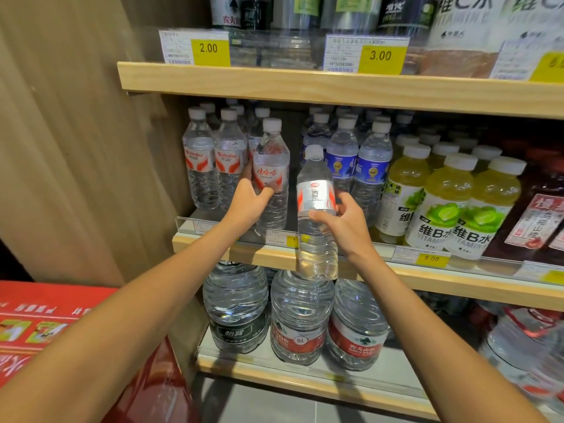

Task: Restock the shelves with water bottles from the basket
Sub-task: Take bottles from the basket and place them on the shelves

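Observation:
My left hand [248, 203] grips a clear water bottle with a red and white label [271, 166] that stands upright at the front of the middle shelf [262, 254]. My right hand [341, 221] holds a second water bottle [316, 215] upright in the air, in front of the shelf edge and just right of the first. Behind the left bottle stand several matching red-label water bottles [200, 166] in rows. The basket is not in view.
Blue-label bottles [372, 166] and yellow-green vitamin drinks [448, 203] fill the shelf to the right. Large 5L jugs [300, 319] stand on the lower shelf. A red carton [36, 319] lies at the lower left. The upper shelf [305, 87] carries price tags.

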A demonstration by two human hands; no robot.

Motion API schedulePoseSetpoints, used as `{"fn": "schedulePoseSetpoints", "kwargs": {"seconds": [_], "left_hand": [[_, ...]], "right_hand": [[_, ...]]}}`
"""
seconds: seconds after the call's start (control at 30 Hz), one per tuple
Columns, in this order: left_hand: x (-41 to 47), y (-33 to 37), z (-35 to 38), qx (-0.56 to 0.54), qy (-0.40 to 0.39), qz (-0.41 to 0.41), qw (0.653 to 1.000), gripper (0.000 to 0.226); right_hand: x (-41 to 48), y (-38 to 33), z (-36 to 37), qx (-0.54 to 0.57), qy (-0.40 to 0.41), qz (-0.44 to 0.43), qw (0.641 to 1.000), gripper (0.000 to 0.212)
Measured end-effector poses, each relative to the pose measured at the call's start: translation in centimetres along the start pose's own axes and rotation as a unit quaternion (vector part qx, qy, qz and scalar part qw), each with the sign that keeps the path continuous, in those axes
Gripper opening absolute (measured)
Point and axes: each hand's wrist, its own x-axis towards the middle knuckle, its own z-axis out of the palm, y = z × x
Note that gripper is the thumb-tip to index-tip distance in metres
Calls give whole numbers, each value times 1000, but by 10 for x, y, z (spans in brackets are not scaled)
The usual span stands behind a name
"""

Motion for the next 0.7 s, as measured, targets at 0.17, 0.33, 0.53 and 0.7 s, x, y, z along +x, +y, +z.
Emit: {"fn": "schedulePoseSetpoints", "kwargs": {"seconds": [0.17, 0.33, 0.53, 0.7], "left_hand": [[-20, 0, 14, 141, 69, 8, 988, 62], [-23, -7, 24, 207, 106, 3, 973, 68], [-16, -7, 29, 237, 129, -23, 963, 60], [-4, -10, 30, 289, 122, -48, 948, 28]], "right_hand": [[-3, -1, 4, 5, -3, -3, 1000, 41], [-3, -2, 6, 14, -5, -7, 1000, 43], [-2, 2, 6, 8, -2, -7, 1000, 44], [1, 8, 8, 1, 8, -1, 1000, 45]]}}
